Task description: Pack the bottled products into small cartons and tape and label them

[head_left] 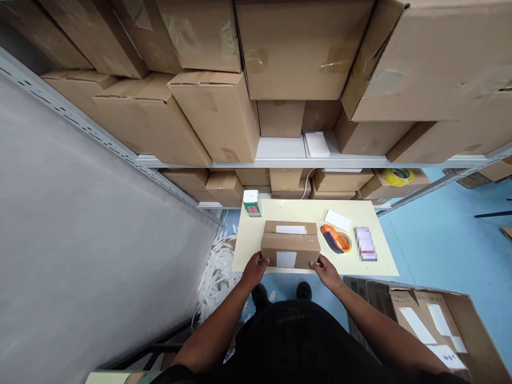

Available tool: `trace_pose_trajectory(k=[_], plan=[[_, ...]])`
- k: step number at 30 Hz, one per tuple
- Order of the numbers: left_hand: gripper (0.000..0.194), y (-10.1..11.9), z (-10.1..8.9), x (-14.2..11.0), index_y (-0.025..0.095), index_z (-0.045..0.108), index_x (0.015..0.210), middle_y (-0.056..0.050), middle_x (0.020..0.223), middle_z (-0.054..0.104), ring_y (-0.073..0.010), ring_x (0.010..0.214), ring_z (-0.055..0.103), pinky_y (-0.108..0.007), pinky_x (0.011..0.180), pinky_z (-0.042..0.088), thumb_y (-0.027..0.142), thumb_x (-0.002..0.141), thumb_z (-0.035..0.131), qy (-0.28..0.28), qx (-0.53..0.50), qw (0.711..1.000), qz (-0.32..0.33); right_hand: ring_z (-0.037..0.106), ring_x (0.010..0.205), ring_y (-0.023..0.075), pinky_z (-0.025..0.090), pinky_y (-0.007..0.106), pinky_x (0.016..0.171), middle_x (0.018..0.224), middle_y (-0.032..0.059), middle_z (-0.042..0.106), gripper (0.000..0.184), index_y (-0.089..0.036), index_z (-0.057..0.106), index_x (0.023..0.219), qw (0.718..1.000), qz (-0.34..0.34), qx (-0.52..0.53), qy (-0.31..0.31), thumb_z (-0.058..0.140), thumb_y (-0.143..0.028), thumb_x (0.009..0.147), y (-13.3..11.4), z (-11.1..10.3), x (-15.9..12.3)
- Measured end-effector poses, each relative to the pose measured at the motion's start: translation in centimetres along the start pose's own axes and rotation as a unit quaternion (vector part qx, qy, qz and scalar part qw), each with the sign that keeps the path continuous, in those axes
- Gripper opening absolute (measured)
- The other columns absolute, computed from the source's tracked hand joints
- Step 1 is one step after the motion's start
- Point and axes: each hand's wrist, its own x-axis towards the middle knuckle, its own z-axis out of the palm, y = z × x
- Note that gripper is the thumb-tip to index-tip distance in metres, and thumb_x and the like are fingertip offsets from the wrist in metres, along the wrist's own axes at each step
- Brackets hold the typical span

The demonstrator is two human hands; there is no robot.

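Note:
A closed cardboard box point(290, 244), taped along its top, stands near the front edge of the pale yellow table point(248, 240). One white label lies on its top and another on the side facing me. My left hand point(255, 266) grips the box's lower left corner, thumb on the near side. At the lower right corner my right hand point(323, 269) holds it the same way; the fingertips of both hands are partly hidden. An orange tape dispenser point(336, 239) with a roll of tape lies just right of the box.
On the table are a green-and-white small box point(252, 202), a white flat box point(338, 220) and a blurred purple item point(365, 244). Shelves point(280, 152) packed with cartons rise behind. A large open carton point(480, 330) with labelled boxes stands at right; white paper scraps point(216, 272) lie at left.

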Motion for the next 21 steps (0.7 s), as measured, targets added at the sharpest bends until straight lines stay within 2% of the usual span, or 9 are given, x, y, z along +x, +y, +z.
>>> trace_pose_trajectory(k=[4,8,11,13,14,16,17,19,21], plan=[[0.047,1.2,-0.4,-0.7,0.018,0.061,0.132,-0.014,0.129,0.067,-0.0265,0.121,0.065,-0.044,0.104,0.053,0.046,0.095,0.056,0.036,-0.128,0.991,0.012,0.065,0.113,0.0286,0.052,0.038,0.099,0.119,0.0121,0.071,0.056,-0.021,0.065,0.132,0.998,-0.012,-0.011,0.065,0.048,-0.062,0.098,-2.5,-1.7,-0.6],[0.056,1.5,-0.5,0.2,0.019,0.063,0.135,-0.014,0.135,0.064,-0.0283,0.13,0.061,-0.043,0.11,0.049,0.052,0.09,0.063,0.048,-0.243,0.969,-0.004,0.067,0.106,0.0283,0.053,0.039,0.098,0.109,0.011,0.072,0.057,-0.02,0.07,0.126,0.994,-0.02,0.018,0.102,0.052,-0.064,0.094,-3.5,-2.2,1.1],[0.06,0.5,-0.2,1.3,0.018,0.07,0.129,-0.015,0.138,0.067,-0.0321,0.135,0.059,-0.047,0.113,0.048,0.062,0.09,0.058,0.027,-0.359,0.93,-0.071,0.069,0.108,0.0295,0.055,0.04,0.094,0.114,0.0116,0.075,0.056,-0.021,0.074,0.123,0.991,0.025,0.084,0.104,0.056,-0.064,0.091,-2.3,-1.7,2.7],[0.062,-0.8,0.0,1.7,0.017,0.072,0.125,-0.017,0.137,0.069,-0.0342,0.134,0.061,-0.051,0.11,0.051,0.065,0.091,0.055,0.016,-0.426,0.893,-0.141,0.072,0.104,0.0292,0.059,0.041,0.088,0.119,0.0126,0.076,0.059,-0.02,0.074,0.124,0.982,0.082,0.147,0.082,0.047,-0.063,0.094,-0.6,-1.2,3.3],[0.061,-1.5,0.1,1.7,0.016,0.073,0.124,-0.017,0.137,0.069,-0.0349,0.133,0.062,-0.052,0.109,0.051,0.064,0.089,0.058,0.017,-0.435,0.884,-0.171,0.074,0.101,0.0285,0.06,0.04,0.084,0.12,0.013,0.076,0.059,-0.02,0.073,0.126,0.978,0.107,0.164,0.07,0.043,-0.06,0.096,0.4,-1.0,3.4],[0.058,-2.9,0.3,1.7,0.017,0.074,0.123,-0.018,0.141,0.067,-0.0359,0.133,0.062,-0.053,0.111,0.049,0.054,0.079,0.075,0.028,-0.402,0.893,-0.198,0.075,0.102,0.0267,0.06,0.04,0.087,0.124,0.0123,0.076,0.056,-0.02,0.07,0.133,0.981,0.122,0.138,0.056,0.042,-0.05,0.096,2.4,-0.7,3.3],[0.063,-3.4,0.4,1.6,0.018,0.073,0.126,-0.018,0.147,0.063,-0.0364,0.134,0.061,-0.052,0.113,0.049,0.046,0.071,0.083,0.027,-0.377,0.905,-0.195,0.074,0.106,0.0258,0.059,0.04,0.093,0.129,0.0113,0.074,0.054,-0.021,0.067,0.138,0.987,0.111,0.1,0.053,0.046,-0.043,0.094,3.3,-0.7,3.1],[0.086,-3.7,0.5,1.5,0.021,0.068,0.136,-0.018,0.157,0.053,-0.0375,0.136,0.059,-0.051,0.112,0.049,0.032,0.055,0.094,0.009,-0.342,0.924,-0.168,0.073,0.112,0.0238,0.054,0.04,0.103,0.141,0.0095,0.069,0.061,-0.023,0.059,0.148,0.996,0.074,0.018,0.045,0.054,-0.028,0.087,4.5,-0.6,2.9],[0.103,-3.2,0.6,1.7,0.024,0.064,0.143,-0.018,0.159,0.05,-0.0374,0.137,0.058,-0.05,0.111,0.051,0.025,0.046,0.098,-0.01,-0.35,0.928,-0.126,0.072,0.114,0.0225,0.052,0.04,0.108,0.149,0.0091,0.063,0.073,-0.025,0.05,0.155,0.999,0.039,-0.026,0.024,0.056,-0.019,0.083,4.8,-0.5,3.0]])
